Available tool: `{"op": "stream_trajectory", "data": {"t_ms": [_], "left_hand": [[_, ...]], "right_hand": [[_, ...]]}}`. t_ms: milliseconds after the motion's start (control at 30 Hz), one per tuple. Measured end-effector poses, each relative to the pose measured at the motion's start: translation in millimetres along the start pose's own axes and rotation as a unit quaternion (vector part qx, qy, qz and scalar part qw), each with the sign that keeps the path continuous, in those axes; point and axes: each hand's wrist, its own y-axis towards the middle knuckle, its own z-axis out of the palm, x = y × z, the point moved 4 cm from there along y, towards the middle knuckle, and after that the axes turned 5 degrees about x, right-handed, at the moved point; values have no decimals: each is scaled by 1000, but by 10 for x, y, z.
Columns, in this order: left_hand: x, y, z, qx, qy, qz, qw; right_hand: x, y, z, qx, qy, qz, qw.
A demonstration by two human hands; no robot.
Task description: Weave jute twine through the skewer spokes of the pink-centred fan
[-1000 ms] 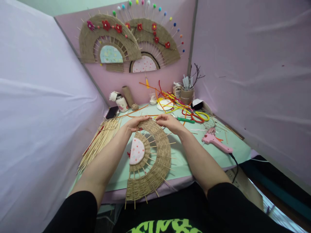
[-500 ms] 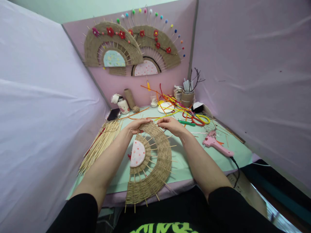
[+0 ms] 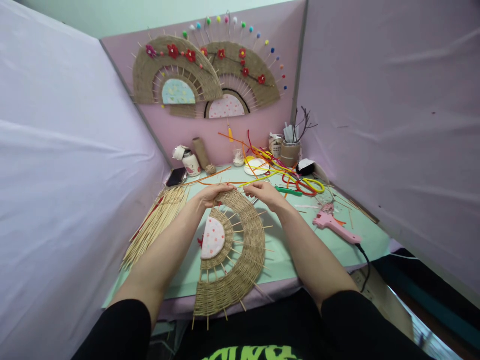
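A woven half-round fan point(image 3: 253, 240) with stick ends poking out stands upright over the near part of the table, its straight side to the left. Its centre is a white half-circle with red dots point(image 3: 213, 237). My left hand point(image 3: 214, 194) is closed around the fan's top end. Just right of that end, my right hand point(image 3: 261, 192) has its fingers pinched together; whatever lies between them is too small to make out. A bit of red shows behind the fan's straight side.
Thin sticks point(image 3: 155, 225) lie in a pile at left. A pink glue gun point(image 3: 335, 226) rests at right. Behind my hands are coloured pipe cleaners point(image 3: 288, 175), a phone point(image 3: 176, 176), a jar point(image 3: 191, 163) and green-handled scissors point(image 3: 288, 191). Two finished fans point(image 3: 176, 65) hang on the back wall.
The view has shifted very slightly. Both hands and the fan keep nearly the same position.
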Motion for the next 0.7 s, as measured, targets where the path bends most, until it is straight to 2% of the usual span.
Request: {"op": "stream_trajectory", "data": {"t_ms": [200, 300, 400, 533, 700], "left_hand": [[8, 13, -11, 6, 2, 8, 1000], [8, 9, 2, 9, 1, 15, 1000], [7, 5, 8, 6, 9, 14, 1000], [-3, -4, 13, 9, 39, 6, 999], [-22, -9, 12, 18, 69, 10, 997]], "right_hand": [[32, -35, 54, 21, 20, -9, 1000], [97, -76, 75, 29, -3, -26, 999], [192, -118, 94, 19, -91, -70, 993], [313, -179, 132, -29, -235, -148, 960], [415, -418, 159, -23, -303, -193, 933]]}}
